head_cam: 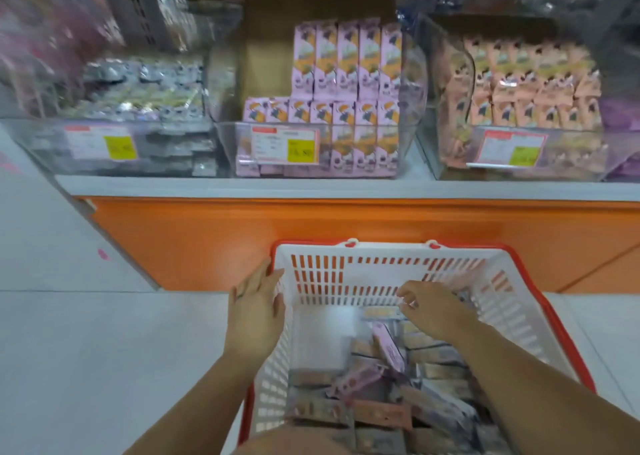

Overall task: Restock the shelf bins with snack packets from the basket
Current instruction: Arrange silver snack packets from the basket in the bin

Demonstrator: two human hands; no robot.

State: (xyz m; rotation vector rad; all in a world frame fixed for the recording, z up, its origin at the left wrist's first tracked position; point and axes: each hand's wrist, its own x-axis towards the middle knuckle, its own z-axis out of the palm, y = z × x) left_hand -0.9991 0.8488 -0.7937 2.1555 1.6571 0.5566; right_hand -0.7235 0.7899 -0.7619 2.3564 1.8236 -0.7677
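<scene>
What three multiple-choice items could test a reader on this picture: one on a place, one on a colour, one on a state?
1. Where is the right hand?
A. On the shelf
B. Inside the basket
C. Flat on the floor

2. What colour is the basket's rim?
A. Red
B. Green
C. Black

3. How is the left hand?
A. Gripping a packet
B. Clenched in the air
C. Fingers straight, against the basket's left wall

Answers:
1. B, it reaches down between the basket's walls.
2. A, a red band runs round the white walls.
3. C, its straight fingers lie on the outer left side and hold nothing.
</scene>
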